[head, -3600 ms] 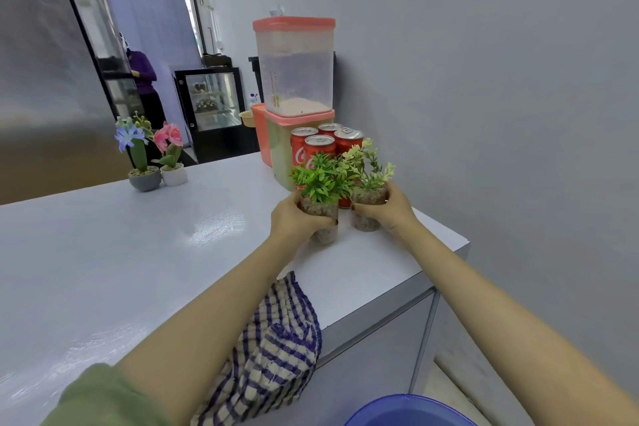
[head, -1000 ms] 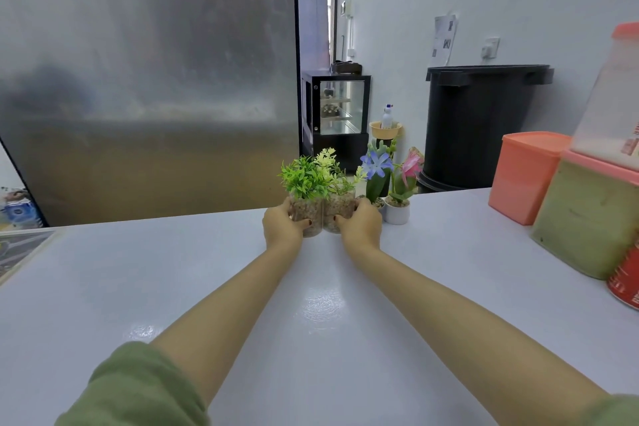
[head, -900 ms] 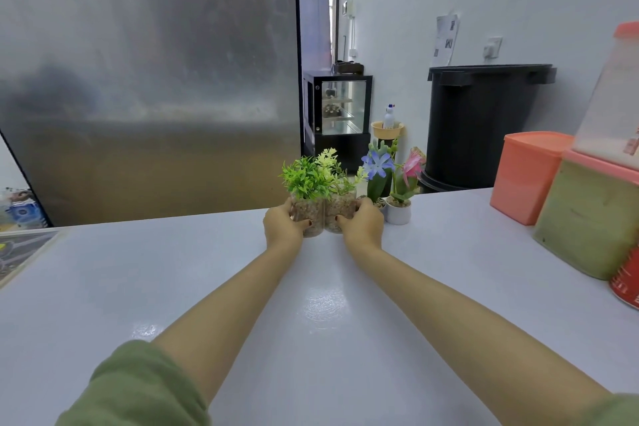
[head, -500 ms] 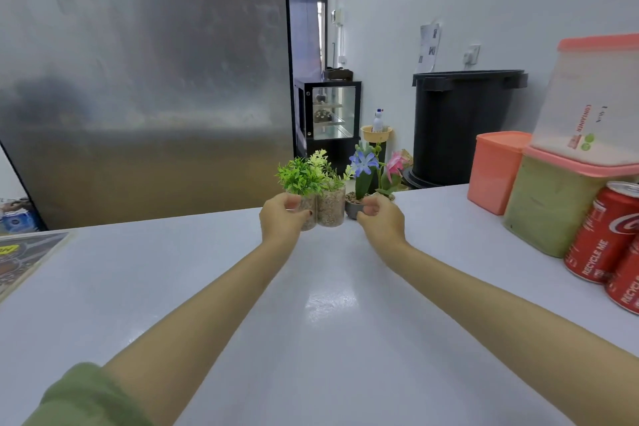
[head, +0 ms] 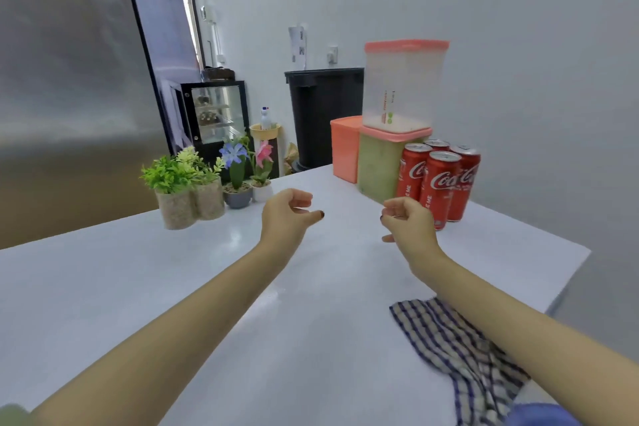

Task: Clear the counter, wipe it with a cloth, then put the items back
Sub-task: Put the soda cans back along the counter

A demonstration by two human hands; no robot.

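Two small green plants in pebble-filled glass pots point(head: 188, 204) stand together at the far left of the white counter point(head: 173, 287), beside a blue flower pot point(head: 237, 194) and a pink flower pot point(head: 262, 185). My left hand point(head: 287, 214) and my right hand point(head: 406, 221) hover empty over the middle of the counter, fingers loosely curled. Three red cola cans point(head: 439, 183) stand just beyond my right hand. A blue-and-white checked cloth point(head: 456, 349) lies at the counter's near right edge, partly under my right forearm.
Stacked plastic containers with salmon lids point(head: 397, 135) stand behind the cans against the grey wall. A black bin point(head: 321, 114) and a glass display case point(head: 214, 114) are beyond the counter. A steel fridge door fills the left. A blue basin rim point(head: 543, 415) shows at bottom right.
Both hands have let go of the two green plant pots, now set down beside the flower pots, and have drawn back to the right toward the cans. The view has swung right.
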